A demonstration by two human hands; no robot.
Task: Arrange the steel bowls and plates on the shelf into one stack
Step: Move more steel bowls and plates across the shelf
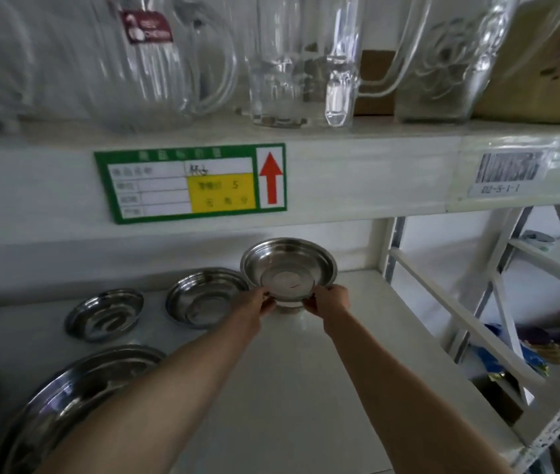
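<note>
Steel bowl [288, 268] at frame centre, tilted mouth toward camera, near rim pinched by left hand [260, 304] and right hand [329, 300]. Nearest steel plate [206, 296] lies just left, on left-hand side; shelf [306, 388] below

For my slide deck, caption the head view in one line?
Both hands, left and right, tilt a steel bowl above the shelf.

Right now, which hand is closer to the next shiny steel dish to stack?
Left hand, probably: the round steel dish sits just beside it, while the right hand holds the tilted steel bowl's far side.
</note>
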